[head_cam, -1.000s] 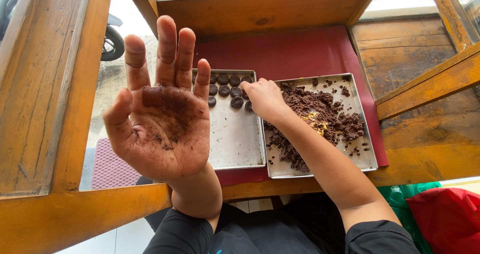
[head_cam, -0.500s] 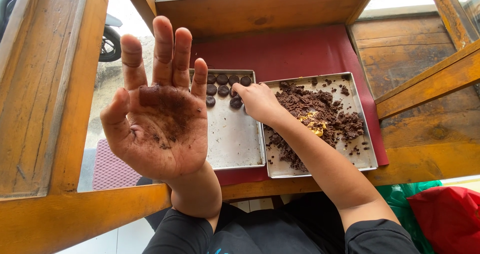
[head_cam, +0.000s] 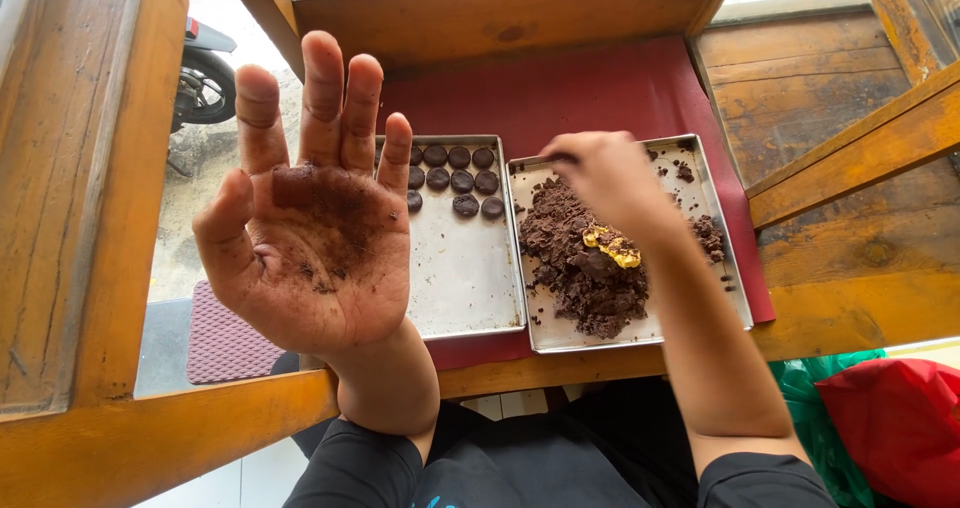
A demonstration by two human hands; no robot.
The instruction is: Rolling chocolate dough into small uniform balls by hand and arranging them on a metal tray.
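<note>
Head view: hands apart, left hand [head_cam: 315,238] open and empty, right hand [head_cam: 600,173] curled over brown dough [head_cam: 585,273], grip unclear.

Tray of discs [head_cam: 462,268] lies left of tray of crumble [head_cam: 640,330], touching.

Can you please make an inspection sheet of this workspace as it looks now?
Surface: dark red mat on a wooden table.
Job's things: left tray with dark round pieces; right tray with brown crumbly mass and yellow bits.
Clutter: loose crumbs on right tray.
Grippers: left hand raised, open, palm smeared brown; right hand over right tray, grip hidden.
Cables: nothing seen.
Surroundings: wheel, red cloth.
</note>
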